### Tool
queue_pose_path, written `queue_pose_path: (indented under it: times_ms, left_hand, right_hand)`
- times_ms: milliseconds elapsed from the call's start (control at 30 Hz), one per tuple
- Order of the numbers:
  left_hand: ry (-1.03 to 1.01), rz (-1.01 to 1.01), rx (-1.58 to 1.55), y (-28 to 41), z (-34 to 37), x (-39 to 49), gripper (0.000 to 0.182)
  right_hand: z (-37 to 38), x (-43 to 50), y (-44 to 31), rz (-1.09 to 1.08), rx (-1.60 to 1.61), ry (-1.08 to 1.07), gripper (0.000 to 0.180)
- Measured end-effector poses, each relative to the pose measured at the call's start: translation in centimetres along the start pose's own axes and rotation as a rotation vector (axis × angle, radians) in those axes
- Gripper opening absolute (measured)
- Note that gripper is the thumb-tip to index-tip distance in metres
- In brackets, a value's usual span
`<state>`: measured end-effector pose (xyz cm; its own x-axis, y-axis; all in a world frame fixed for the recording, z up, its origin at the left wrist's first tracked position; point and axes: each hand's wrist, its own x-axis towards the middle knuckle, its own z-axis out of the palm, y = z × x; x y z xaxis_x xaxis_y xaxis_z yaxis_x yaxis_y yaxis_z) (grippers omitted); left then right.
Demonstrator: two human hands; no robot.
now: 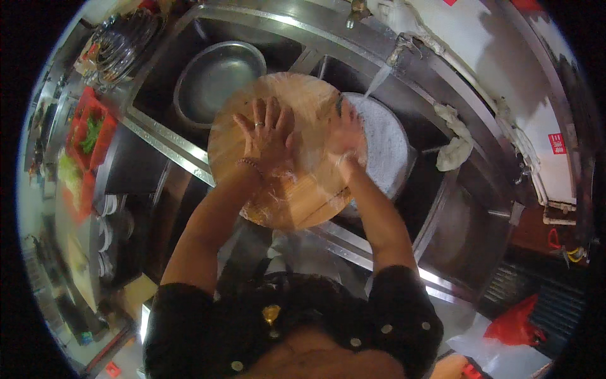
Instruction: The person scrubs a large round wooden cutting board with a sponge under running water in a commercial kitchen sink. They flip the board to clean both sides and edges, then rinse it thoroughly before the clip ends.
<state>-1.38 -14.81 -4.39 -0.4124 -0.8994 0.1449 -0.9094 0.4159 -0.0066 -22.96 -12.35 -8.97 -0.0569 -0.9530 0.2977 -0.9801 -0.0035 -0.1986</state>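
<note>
A round wooden board [303,189] with a wet surface rests over the front edge of a steel sink. My left hand [269,135], with a ring and a beaded bracelet, is spread flat on the board's left half. My right hand [346,135], somewhat blurred, is at the board's right edge with its fingers extended; whether it presses on the surface cannot be told. Right of the board, partly hidden by it, a round basin [386,147] holds whitish, foamy water. A stream of water [378,81] runs into it from a tap [400,52].
A large round metal bowl [220,83] lies in the left sink compartment. A pale cloth [454,142] hangs at the right rear ledge. Red baskets [90,137] with greens stand far left. A second tap [356,14] is at the back, and a red bag [513,324] lies lower right.
</note>
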Motion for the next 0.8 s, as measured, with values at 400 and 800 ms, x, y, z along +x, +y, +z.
queue_pose_path:
  times_ms: [400, 800]
  left_hand:
    - [0.175, 0.260, -0.046, -0.1, 2.0, 1.1, 0.060]
    - [0.151, 0.248, -0.062, 0.7, 0.5, 1.8, 0.063]
  right_hand:
    - [1.8, 3.5, 1.0, 0.015, 0.078, 0.152, 0.062]
    - [0.4, 0.9, -0.8, 0.030, 0.110, 0.142, 0.060]
